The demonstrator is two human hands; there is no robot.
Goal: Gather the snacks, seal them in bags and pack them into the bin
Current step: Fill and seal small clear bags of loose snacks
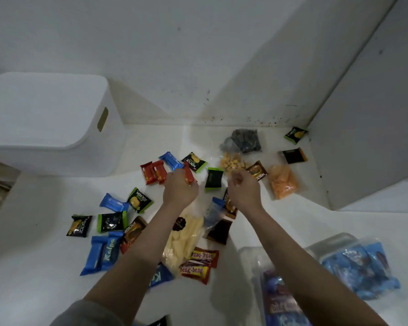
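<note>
The bin (52,121) sits far left of your fingers (185,176); two filled bags (360,269) lie behind them, rightward.

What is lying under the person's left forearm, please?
Under the left forearm lies a clear bag of pale yellow sticks with a dark round label, and a blue wrapper nearer the elbow. The parts beneath the arm are hidden.
</note>
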